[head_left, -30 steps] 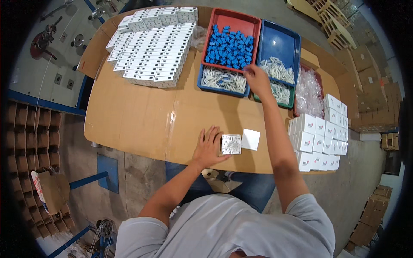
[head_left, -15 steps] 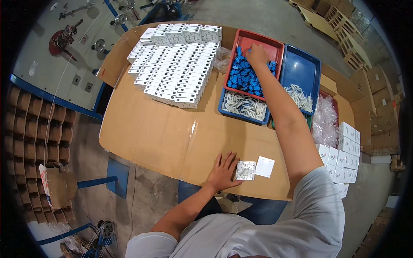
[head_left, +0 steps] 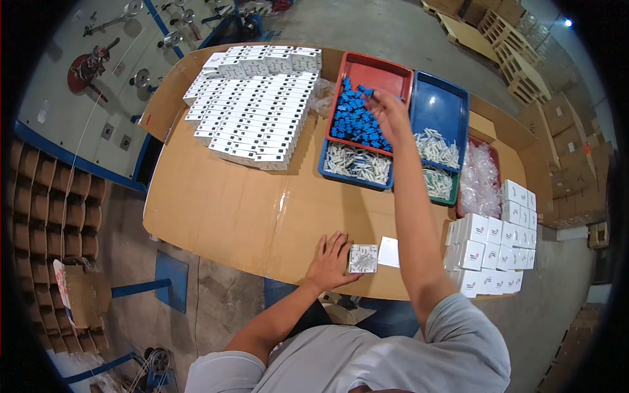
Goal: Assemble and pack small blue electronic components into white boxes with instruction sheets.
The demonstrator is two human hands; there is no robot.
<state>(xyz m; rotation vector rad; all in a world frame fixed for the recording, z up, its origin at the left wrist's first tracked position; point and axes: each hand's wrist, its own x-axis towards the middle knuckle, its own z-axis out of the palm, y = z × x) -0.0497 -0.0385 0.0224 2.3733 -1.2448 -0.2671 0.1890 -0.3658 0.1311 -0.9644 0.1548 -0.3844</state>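
Note:
My left hand [head_left: 329, 263] lies flat on the cardboard tabletop, fingers spread, its thumb along the near edge of a square white plastic housing [head_left: 363, 259]. The housing's open, moulded inside faces up. Just right of it rests a flat white square plate [head_left: 388, 251], partly covered by my right forearm. Over the red tray [head_left: 378, 67] my right hand [head_left: 390, 116] is raised, thumb and fingers pinching a small blue plastic piece [head_left: 369, 93]. Beneath it lies a heap of similar blue pieces [head_left: 354, 121].
Rows of white housings [head_left: 252, 111] are stacked at the back left. Blue trays [head_left: 440, 92] and a green tray [head_left: 439, 185] hold small white parts. Clear plastic bags [head_left: 480, 177] fill another tray. White boxes [head_left: 488, 252] are piled at the right edge.
My right hand has lifted from the heap and drawn back toward me, a blue piece now showing at its fingertips. My left hand stays beside the housing. The whole view has shifted slightly.

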